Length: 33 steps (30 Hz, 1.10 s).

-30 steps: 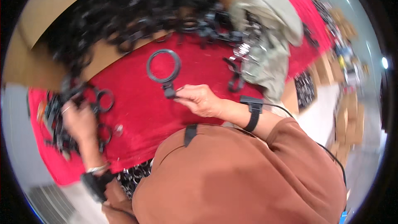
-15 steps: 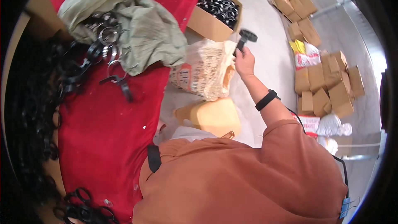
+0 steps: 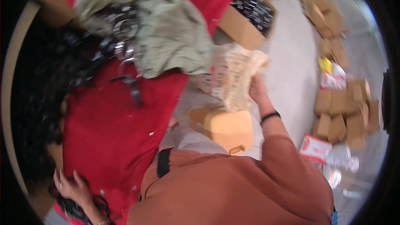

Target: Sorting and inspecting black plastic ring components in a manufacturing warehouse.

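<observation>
My right hand [image 3: 258, 90] is at the mouth of a printed woven sack [image 3: 233, 75], its fingers blurred and partly hidden by the rim. Whether it holds anything does not show. My left hand [image 3: 74, 189] hovers with fingers spread at the near left of a red cloth [image 3: 121, 129]. Black ring-shaped parts [image 3: 71, 208] lie beside and under that hand. Farther along the cloth, a grey-green cloth bag [image 3: 175, 37] spills shiny metal rings [image 3: 125, 29] and a black part with a handle [image 3: 134, 91].
A large heap of black parts [image 3: 37, 100] fills the far left. Below the sack stands a yellow plastic container [image 3: 229, 129]. A cardboard box [image 3: 239, 25] of black pieces sits beyond the sack. Stacked cartons [image 3: 346, 100] line the right side, near a plastic bottle [image 3: 341, 158].
My right hand has lowered to the sack's mouth; the black round-headed part it held is out of sight. My left hand has come into view over the black parts. The whole view has shifted.
</observation>
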Available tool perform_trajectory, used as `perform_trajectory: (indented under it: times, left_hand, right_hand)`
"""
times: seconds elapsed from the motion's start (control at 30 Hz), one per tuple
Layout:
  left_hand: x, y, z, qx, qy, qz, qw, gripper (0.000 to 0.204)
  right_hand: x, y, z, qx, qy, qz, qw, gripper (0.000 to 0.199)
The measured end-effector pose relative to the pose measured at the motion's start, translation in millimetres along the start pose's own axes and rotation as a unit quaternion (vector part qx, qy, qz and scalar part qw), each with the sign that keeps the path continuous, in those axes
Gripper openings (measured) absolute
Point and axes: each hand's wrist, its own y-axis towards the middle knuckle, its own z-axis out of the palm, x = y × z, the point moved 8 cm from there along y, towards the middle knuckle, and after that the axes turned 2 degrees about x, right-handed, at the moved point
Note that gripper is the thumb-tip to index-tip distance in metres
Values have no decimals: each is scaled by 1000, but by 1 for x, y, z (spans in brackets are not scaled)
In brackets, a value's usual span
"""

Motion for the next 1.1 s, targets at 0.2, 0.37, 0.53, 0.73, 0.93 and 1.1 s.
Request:
perform_trajectory:
  times: [0.2, 0.37, 0.53, 0.73, 0.93, 1.1]
  left_hand:
    - [-23, -29, 9, 42, -83, -79, 993, 46]
    - [-26, -60, 7, 66, -116, -121, 984, 47]
    - [-23, -85, 3, 67, -172, -185, 965, 43]
    - [-29, -121, 11, 76, -237, -236, 939, 41]
    - [-41, -95, 3, 26, -307, -189, 932, 41]
    - [-65, -33, 24, 112, -520, -199, 823, 53]
  right_hand:
    - [-3, -10, 21, -149, -340, -26, 928, 50]
    - [113, 108, 186, 97, -420, -156, 889, 29]
    - [206, 26, 388, 49, -347, -402, 846, 19]
    - [11, -67, 517, 242, -762, -226, 556, 57]
    - [-91, -111, 524, 330, -743, -261, 520, 30]
    - [-98, -234, 561, 620, -401, -508, 444, 26]
